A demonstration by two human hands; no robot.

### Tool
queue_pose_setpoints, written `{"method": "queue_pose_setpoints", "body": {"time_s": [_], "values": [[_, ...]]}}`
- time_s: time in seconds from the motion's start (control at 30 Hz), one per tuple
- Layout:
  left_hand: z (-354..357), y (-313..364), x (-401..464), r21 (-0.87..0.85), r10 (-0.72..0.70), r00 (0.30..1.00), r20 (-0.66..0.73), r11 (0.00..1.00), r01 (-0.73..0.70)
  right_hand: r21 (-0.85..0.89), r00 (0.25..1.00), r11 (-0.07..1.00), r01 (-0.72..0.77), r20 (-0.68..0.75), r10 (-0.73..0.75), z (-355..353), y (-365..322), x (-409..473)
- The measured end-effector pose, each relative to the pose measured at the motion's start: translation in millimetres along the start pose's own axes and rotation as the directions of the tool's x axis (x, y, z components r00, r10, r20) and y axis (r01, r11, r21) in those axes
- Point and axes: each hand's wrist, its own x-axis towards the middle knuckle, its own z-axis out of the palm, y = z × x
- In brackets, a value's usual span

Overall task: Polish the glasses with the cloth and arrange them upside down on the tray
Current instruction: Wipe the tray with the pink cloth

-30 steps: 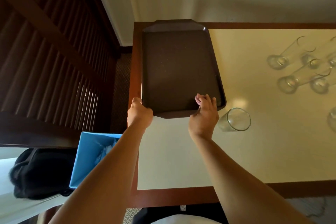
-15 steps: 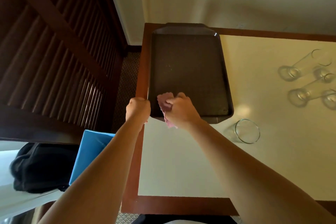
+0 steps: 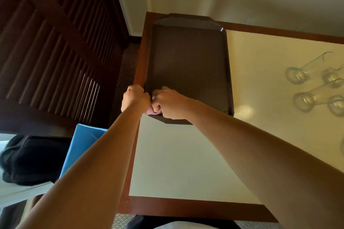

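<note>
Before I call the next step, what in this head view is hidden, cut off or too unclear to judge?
- Pink cloth: mostly buried between the left hand and right hand; which one grips it is unclear.
- Tray: near-left corner covered by both hands.
- Glasses: the group is cut off by the right edge, so the count is unknown; cleanliness is too faint to see.
- Blue box: contents hidden behind the left forearm.

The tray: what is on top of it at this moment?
No glasses stand on the tray. At its near left corner the left hand and right hand grip a pink cloth. The hands cover most of the cloth and that corner.
</note>
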Motion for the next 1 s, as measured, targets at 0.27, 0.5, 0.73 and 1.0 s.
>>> {"method": "queue_pose_setpoints", "body": {"time_s": [0.27,0.5,0.73,1.0], "values": [[13.1,-6.2,-3.7,0.163,0.033,0.998,-0.05,0.986,-0.024,-0.108,0.797,0.976,-0.188,0.564,0.216,-10.0,96.5,-81.0],[19.4,-4.8,-3.8,0.22,0.054,0.997,-0.06,0.975,-0.04,0.137,0.858,0.853,-0.504,0.196,0.475,-13.0,55.1,-45.0],[5.0,-2.6,14.7,0.185,-0.01,0.999,0.05,0.983,0.001,0.226,0.941,0.963,-0.146,-0.268,0.206,20.6,-2.2,1.2],[14.4,0.3,-3.3,0.234,0.057,0.998,-0.005,0.971,-0.054,0.306,0.52,0.623,-0.72,-0.358,0.776,6.3,96.9,-81.2]]}}
